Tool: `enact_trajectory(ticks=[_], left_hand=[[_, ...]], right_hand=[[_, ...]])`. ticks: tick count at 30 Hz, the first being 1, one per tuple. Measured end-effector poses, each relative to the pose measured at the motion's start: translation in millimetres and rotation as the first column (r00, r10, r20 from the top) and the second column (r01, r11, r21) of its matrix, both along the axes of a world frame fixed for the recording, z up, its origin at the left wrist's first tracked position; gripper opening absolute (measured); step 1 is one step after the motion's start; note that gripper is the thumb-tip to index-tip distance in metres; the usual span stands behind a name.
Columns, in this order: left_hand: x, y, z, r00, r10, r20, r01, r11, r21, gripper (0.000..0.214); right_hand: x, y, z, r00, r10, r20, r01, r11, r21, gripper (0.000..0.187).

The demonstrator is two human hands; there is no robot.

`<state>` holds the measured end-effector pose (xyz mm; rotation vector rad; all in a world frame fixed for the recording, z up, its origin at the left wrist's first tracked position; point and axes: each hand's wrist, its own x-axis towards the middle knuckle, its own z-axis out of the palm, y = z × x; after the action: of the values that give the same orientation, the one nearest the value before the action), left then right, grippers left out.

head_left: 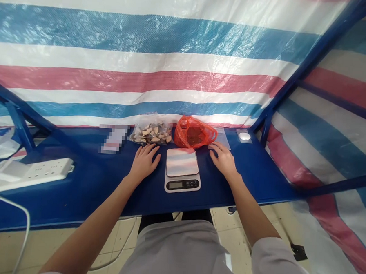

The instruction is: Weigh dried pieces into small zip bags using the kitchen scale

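Observation:
My left hand lies flat on the blue table, fingers spread, just in front of a clear bag of dried slices. On the other side my right hand rests with its fingers apart and nothing held, close to the red plastic bag. Between the hands sits a white kitchen scale with a mirror-like plate; its display looks blank. The red bag stands behind the scale, bunched, with something brownish inside that I cannot make out. A flat clear bag lies partly behind the right fingertips.
A white power strip with a cable lies on the left of the blue table. A small white round item sits in a clear packet at the back right. Blue frame bars and striped sheeting enclose the table.

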<state>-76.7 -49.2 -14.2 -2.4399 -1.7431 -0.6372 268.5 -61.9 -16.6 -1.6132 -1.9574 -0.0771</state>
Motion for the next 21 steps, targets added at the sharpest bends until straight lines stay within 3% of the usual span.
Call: enact_trajectory(ticks=[9, 14, 21], left_hand=[[4, 0, -11.2, 0.995, 0.048, -0.09, -0.056, 0.995, -0.088, 0.054], [6, 2, -11.6, 0.989, 0.116, -0.097, -0.127, 0.985, -0.115, 0.058], [7, 6, -14.7, 0.99, 0.124, -0.074, -0.134, 0.98, -0.147, 0.059]], right_hand=[[14, 12, -27.7, 0.988, -0.04, 0.146, 0.057, 0.992, -0.111, 0.041], [12, 9, -28.6, 0.984, -0.015, 0.179, 0.045, 0.985, -0.166, 0.043], [11, 9, -26.6, 0.98, -0.012, 0.197, 0.056, 0.974, -0.22, 0.046]])
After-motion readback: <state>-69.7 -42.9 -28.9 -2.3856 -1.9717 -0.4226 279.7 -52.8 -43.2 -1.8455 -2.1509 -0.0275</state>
